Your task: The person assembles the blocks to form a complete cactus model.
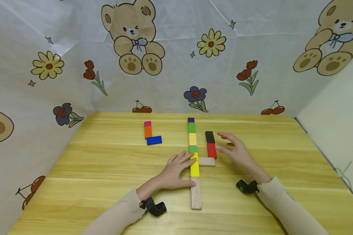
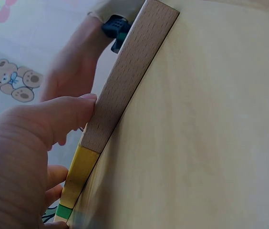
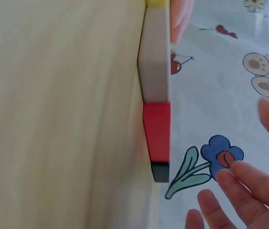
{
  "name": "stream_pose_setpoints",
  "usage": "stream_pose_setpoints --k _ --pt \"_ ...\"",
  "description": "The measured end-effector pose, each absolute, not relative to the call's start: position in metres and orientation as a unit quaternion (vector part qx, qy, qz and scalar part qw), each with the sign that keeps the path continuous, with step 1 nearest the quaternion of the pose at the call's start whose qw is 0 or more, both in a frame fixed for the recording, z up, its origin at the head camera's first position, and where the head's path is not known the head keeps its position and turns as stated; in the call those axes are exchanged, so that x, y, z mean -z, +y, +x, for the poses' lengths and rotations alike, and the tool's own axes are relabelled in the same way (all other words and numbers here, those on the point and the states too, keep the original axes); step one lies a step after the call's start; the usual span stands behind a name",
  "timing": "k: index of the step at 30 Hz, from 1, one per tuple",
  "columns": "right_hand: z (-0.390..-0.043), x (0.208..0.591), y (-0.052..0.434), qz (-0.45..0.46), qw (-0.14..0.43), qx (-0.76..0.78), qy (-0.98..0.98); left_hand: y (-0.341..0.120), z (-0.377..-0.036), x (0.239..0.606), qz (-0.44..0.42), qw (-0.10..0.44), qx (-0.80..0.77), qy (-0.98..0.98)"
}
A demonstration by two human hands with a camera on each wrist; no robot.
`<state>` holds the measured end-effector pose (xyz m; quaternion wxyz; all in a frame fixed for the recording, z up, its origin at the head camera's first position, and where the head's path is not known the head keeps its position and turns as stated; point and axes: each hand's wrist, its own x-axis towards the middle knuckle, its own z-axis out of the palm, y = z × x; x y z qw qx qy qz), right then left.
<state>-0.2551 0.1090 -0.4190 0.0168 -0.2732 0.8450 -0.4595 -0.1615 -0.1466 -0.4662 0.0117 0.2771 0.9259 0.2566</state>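
Observation:
A straight row of blocks runs down the table: purple (image 1: 191, 119), green (image 1: 192, 127), pale yellow (image 1: 192, 139), a second green (image 1: 193, 148), a yellow block (image 1: 194, 167) and a long plain wooden block (image 1: 195, 195). My left hand (image 1: 184, 168) lies flat on the row's left side, fingers against the yellow block and thumb (image 2: 72, 112) touching the wooden block (image 2: 129, 71). A short wooden block (image 1: 207, 161), a red block (image 1: 211, 150) and a black block (image 1: 210, 137) form a second line to the right. My right hand (image 1: 227, 145) hovers open just right of the red block (image 3: 157, 131), holding nothing.
A pink block (image 1: 147, 123), an orange block (image 1: 148, 132) and a blue block (image 1: 154, 140) form an L at the back left of the wooden table (image 1: 106, 169). Printed cloth walls (image 1: 170, 65) close in the back and sides.

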Motion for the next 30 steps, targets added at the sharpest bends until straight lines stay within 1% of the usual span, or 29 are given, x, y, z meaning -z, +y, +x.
stream_pose_setpoints --k 4,9,16,22,30 --pt "-0.264 0.446 0.113 -0.293 0.013 0.415 0.861 -0.147 -0.161 0.467 0.277 0.009 -0.256 0.926" --pt "-0.262 0.459 0.112 -0.327 0.002 0.365 0.872 -0.147 -0.161 0.468 0.275 0.009 -0.257 0.927" --pt "-0.260 0.463 0.111 -0.365 -0.001 0.335 0.869 -0.147 -0.160 0.468 0.274 0.011 -0.260 0.926" --pt "-0.259 0.463 0.111 -0.361 0.011 0.318 0.876 -0.147 -0.159 0.467 0.273 0.009 -0.262 0.926" --pt "-0.258 0.464 0.115 -0.369 0.009 0.315 0.874 -0.145 -0.161 0.467 0.280 0.007 -0.257 0.925"
